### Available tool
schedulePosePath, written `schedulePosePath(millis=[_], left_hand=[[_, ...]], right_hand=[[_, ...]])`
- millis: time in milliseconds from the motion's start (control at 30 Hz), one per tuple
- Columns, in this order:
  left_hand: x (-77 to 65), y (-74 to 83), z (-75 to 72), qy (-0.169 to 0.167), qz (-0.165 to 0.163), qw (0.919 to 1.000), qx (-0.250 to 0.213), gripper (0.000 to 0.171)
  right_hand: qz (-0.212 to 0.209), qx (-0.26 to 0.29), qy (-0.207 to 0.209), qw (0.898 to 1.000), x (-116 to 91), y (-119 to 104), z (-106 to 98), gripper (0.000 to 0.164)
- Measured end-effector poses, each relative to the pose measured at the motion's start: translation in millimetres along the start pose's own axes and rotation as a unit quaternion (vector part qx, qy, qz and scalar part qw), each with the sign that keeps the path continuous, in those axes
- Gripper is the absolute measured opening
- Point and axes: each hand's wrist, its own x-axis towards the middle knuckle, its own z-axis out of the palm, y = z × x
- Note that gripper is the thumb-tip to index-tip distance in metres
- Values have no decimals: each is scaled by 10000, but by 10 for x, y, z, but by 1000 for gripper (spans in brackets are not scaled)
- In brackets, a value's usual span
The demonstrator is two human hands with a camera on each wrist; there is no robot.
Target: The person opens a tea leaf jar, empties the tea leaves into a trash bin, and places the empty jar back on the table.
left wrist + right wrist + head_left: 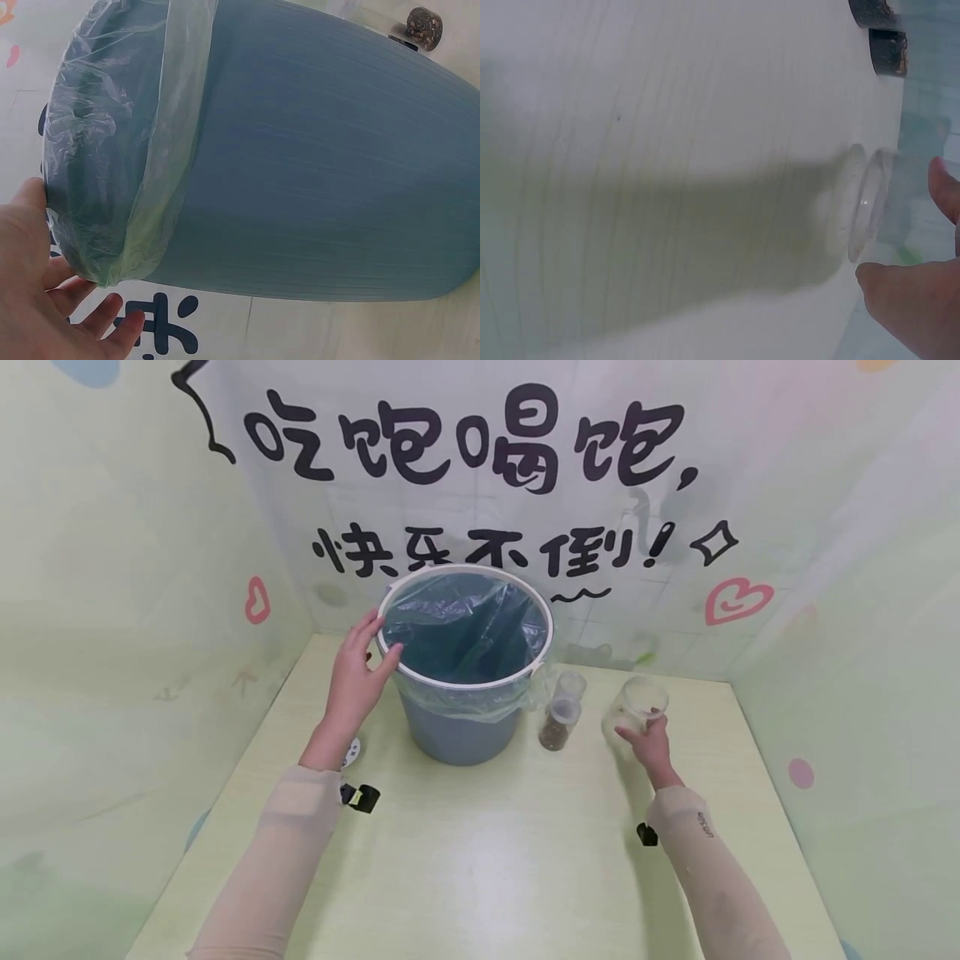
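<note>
A blue-grey bin [465, 727] with a white rim stands at the back of the table, lined with a clear plastic bag [468, 618] folded over its edge. My left hand [356, 672] rests on the rim's left side with its fingers spread, thumb at the near edge. In the left wrist view the left hand [56, 292] touches the bag-covered rim. To the right of the bin, my right hand [651, 747] grips a clear jar [645, 697] between thumb and fingers. The jar's base [866, 202] is close to the tabletop; I cannot tell whether they touch.
Between bin and right hand stand a small jar with dark brown contents [555, 731] and another clear jar [572, 683] behind it. A white round item [351, 752] is partly hidden by the left forearm. Printed walls enclose the pale table [480, 860].
</note>
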Motion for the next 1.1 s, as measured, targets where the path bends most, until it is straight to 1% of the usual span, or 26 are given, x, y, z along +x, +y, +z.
schedulePosePath(millis=[133,233,267,533,700,867,1000,1100], left_hand=[[7,-3,5,23,34,10000,-10,59],[11,5,2,28,39,10000,-12,59],[13,6,1,35,39,10000,-5,59],[7,-12,2,55,25,10000,-29,59],[-8,-15,20,71,52,10000,-28,59],[-16,-19,28,81,42,10000,-14,58],[2,-20,38,78,45,10000,-38,59],[13,-25,44,84,76,9999,-65,58]], right_hand=[[209,-94,-58,9997,-24,73,-30,96],[326,-143,-70,9993,-52,83,-64,99],[325,-190,-72,9993,-60,76,-78,100],[130,32,59,9999,-150,-27,-224,108],[-108,52,258,9996,-241,-124,-307,110],[-431,233,591,9970,-346,-311,-359,107],[-851,408,1017,9903,-397,-485,-377,102],[-1125,550,1244,9843,-427,-598,-364,99]])
